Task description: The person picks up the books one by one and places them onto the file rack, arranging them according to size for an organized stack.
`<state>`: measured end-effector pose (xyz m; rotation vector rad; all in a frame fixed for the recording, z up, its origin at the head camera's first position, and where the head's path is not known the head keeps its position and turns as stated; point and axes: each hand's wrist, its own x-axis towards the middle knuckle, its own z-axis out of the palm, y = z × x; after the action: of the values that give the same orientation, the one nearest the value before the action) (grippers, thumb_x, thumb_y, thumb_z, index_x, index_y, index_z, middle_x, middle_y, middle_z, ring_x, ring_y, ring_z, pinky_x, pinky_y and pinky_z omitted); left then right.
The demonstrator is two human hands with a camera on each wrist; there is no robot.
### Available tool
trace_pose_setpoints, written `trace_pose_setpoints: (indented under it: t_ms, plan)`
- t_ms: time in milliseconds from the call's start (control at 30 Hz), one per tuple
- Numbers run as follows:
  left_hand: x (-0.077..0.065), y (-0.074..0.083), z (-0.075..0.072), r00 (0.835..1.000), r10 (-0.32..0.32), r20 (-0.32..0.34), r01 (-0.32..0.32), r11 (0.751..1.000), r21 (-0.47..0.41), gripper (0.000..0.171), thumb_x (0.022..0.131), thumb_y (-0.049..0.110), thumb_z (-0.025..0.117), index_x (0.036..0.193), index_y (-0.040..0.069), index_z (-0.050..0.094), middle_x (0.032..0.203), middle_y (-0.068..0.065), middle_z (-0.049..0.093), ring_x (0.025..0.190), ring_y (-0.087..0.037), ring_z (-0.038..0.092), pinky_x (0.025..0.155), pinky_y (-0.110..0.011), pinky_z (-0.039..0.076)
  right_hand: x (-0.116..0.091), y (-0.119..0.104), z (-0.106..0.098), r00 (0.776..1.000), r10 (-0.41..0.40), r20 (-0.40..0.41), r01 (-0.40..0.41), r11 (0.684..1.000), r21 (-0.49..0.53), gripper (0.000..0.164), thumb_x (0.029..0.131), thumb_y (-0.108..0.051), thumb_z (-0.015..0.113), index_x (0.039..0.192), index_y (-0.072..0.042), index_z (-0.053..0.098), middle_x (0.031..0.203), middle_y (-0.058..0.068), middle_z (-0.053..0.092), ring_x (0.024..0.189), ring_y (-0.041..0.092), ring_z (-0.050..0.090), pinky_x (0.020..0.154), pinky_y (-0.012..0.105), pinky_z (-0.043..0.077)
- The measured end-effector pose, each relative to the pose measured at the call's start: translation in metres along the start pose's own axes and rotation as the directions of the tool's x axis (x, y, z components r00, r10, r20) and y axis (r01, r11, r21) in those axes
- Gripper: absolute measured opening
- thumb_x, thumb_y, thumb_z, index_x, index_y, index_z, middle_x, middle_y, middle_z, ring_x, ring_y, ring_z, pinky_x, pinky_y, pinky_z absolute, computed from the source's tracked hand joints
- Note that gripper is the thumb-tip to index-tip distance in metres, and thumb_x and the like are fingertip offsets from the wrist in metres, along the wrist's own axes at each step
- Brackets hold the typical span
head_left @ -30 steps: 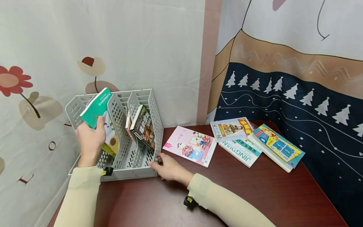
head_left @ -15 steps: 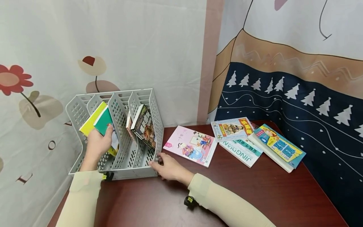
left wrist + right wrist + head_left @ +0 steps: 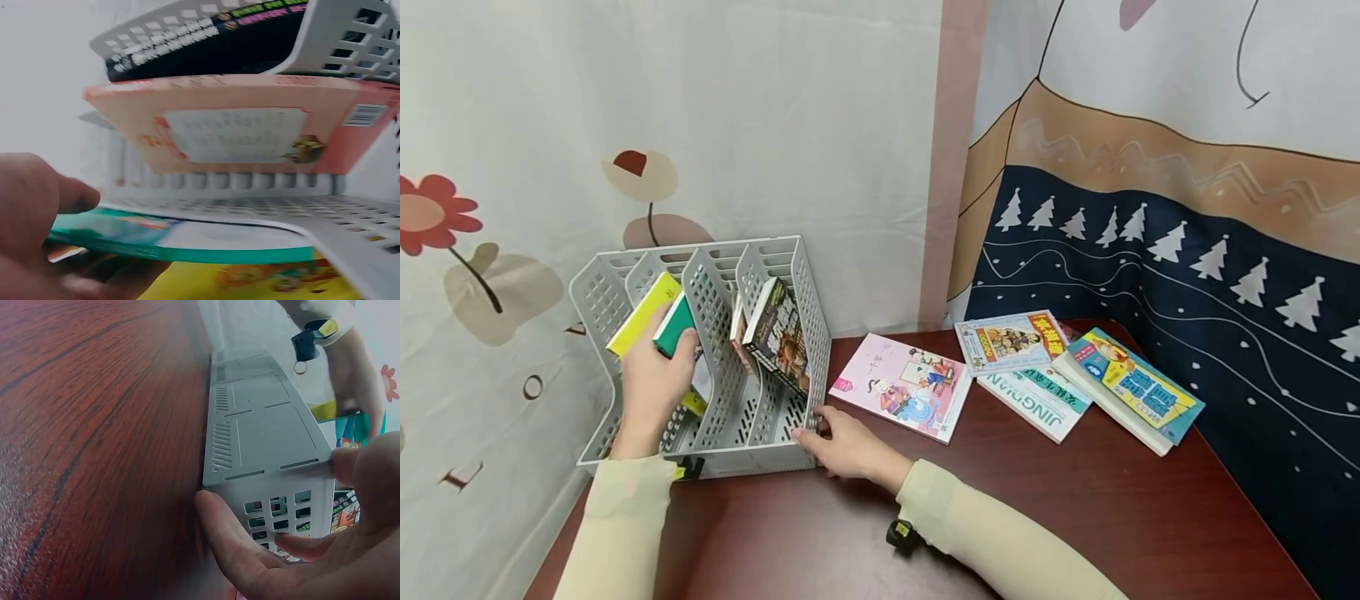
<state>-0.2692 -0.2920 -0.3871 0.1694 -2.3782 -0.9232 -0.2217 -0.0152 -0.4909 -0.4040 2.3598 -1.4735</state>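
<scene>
My left hand (image 3: 655, 383) pinches a green book (image 3: 676, 327) inside a left-hand compartment of the light grey file organizer (image 3: 748, 462). Its thumb lies on the cover and its fingers are behind it, as the left wrist view shows. A yellow book (image 3: 643, 315) leans just left of the green one, partly hidden by the hand. At the organizer's front right corner, my right hand (image 3: 850, 446) grips the perforated wall, thumb on the front rim. In the right wrist view, a fingertip of this hand (image 3: 250, 550) is at the bottom edge near the tabletop.
A black-covered book (image 3: 781, 333) and a pink-orange book (image 3: 237, 125) stand in the organizer's right part. On the dark red table (image 3: 820, 533) lie a pink picture book (image 3: 902, 385) and, farther right, several overlapping books including a blue-yellow one (image 3: 1138, 387). A curtain (image 3: 865, 167) hangs behind.
The green book has moved down into the organizer with my left hand. The yellow book now shows to its left, with fingers between the two. My right hand has stayed at the corner.
</scene>
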Motion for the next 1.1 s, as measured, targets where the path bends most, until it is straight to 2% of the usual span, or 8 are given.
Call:
trace_pose_setpoints:
  t_ms: [67, 133, 267, 367, 467, 667, 967, 1100]
  plan:
    - [-0.002, 0.009, -0.002, 0.993, 0.067, -0.101, -0.068, 0.998, -0.008, 0.05, 0.102, 0.034, 0.06, 0.152, 0.024, 0.06, 0.128, -0.021, 0.075, 0.082, -0.032, 0.068, 0.056, -0.016, 0.044, 0.0, 0.001, 0.0, 1.0, 0.004, -0.001, -0.004, 1.0, 0.002, 0.083, 0.098, -0.06, 0.062, 0.158, -0.006, 0.044, 0.144, 0.018, 0.064, 0.055, 0.022, 0.07, 0.052, 0.033, 0.058]
    - [-0.005, 0.02, -0.004, 0.969, 0.134, -0.206, -0.142, 0.99, -0.025, 0.043, 0.102, 0.027, 0.062, 0.143, 0.021, 0.069, 0.129, -0.015, 0.077, 0.087, -0.03, 0.072, 0.066, -0.016, 0.05, -0.001, 0.001, -0.001, 1.0, 0.011, -0.002, -0.011, 1.0, 0.008, 0.081, 0.098, -0.06, 0.063, 0.158, -0.008, 0.045, 0.143, 0.017, 0.064, 0.056, 0.023, 0.07, 0.051, 0.034, 0.058]
    - [-0.012, 0.047, -0.006, 0.879, 0.258, -0.4, -0.32, 0.943, -0.095, 0.026, 0.1, 0.017, 0.066, 0.119, 0.013, 0.083, 0.116, -0.009, 0.082, 0.104, -0.022, 0.076, 0.094, -0.023, 0.054, -0.003, 0.002, -0.005, 1.0, 0.022, 0.003, -0.022, 1.0, 0.016, 0.079, 0.097, -0.06, 0.064, 0.156, -0.011, 0.047, 0.136, 0.014, 0.068, 0.06, 0.025, 0.072, 0.05, 0.037, 0.058]
    - [-0.021, 0.069, -0.003, 0.837, 0.323, -0.441, -0.427, 0.89, -0.159, 0.02, 0.099, 0.011, 0.066, 0.107, 0.008, 0.085, 0.099, -0.011, 0.084, 0.093, -0.01, 0.076, 0.087, -0.018, 0.056, -0.005, 0.002, -0.01, 1.0, 0.015, 0.002, -0.015, 1.0, 0.012, 0.077, 0.097, -0.059, 0.065, 0.155, -0.011, 0.048, 0.118, 0.009, 0.074, 0.062, 0.026, 0.073, 0.049, 0.038, 0.057]
    - [-0.033, 0.087, 0.005, 0.841, 0.395, -0.371, -0.494, 0.839, -0.228, 0.019, 0.097, 0.004, 0.067, 0.105, 0.005, 0.084, 0.09, -0.013, 0.083, 0.078, -0.002, 0.072, 0.074, -0.009, 0.054, -0.008, 0.002, -0.016, 1.0, -0.005, -0.007, 0.005, 1.0, 0.012, 0.071, 0.099, -0.053, 0.066, 0.154, -0.011, 0.05, 0.109, 0.004, 0.075, 0.064, 0.028, 0.074, 0.046, 0.039, 0.056]
    - [-0.063, 0.11, 0.029, 0.839, 0.529, -0.126, -0.536, 0.765, -0.356, 0.024, 0.095, -0.004, 0.067, 0.112, 0.005, 0.082, 0.088, -0.01, 0.083, 0.072, -0.019, 0.075, 0.061, -0.012, 0.055, -0.017, -0.002, -0.035, 0.999, -0.048, -0.011, 0.048, 0.997, 0.063, 0.056, 0.102, -0.036, 0.066, 0.149, -0.008, 0.055, 0.116, 0.007, 0.074, 0.073, 0.034, 0.076, 0.052, 0.048, 0.062]
    - [-0.085, 0.136, 0.066, 0.861, 0.483, 0.16, -0.422, 0.853, -0.306, 0.022, 0.102, 0.02, 0.068, 0.119, 0.016, 0.081, 0.113, -0.003, 0.083, 0.096, -0.017, 0.078, 0.077, -0.04, 0.064, -0.033, 0.003, -0.084, 0.997, -0.039, -0.06, 0.043, 0.997, 0.061, 0.043, 0.105, -0.036, 0.062, 0.138, -0.009, 0.066, 0.087, 0.014, 0.08, 0.079, 0.039, 0.078, 0.073, 0.058, 0.064]
    - [-0.089, 0.146, 0.08, 0.875, 0.436, 0.212, -0.367, 0.881, -0.297, 0.024, 0.102, 0.024, 0.068, 0.122, 0.017, 0.08, 0.118, -0.003, 0.081, 0.095, -0.017, 0.076, 0.08, -0.042, 0.063, -0.038, 0.009, -0.107, 0.996, -0.025, -0.086, 0.033, 0.995, 0.097, 0.04, 0.104, -0.032, 0.063, 0.134, -0.006, 0.069, 0.097, 0.02, 0.079, 0.088, 0.043, 0.078, 0.077, 0.057, 0.064]
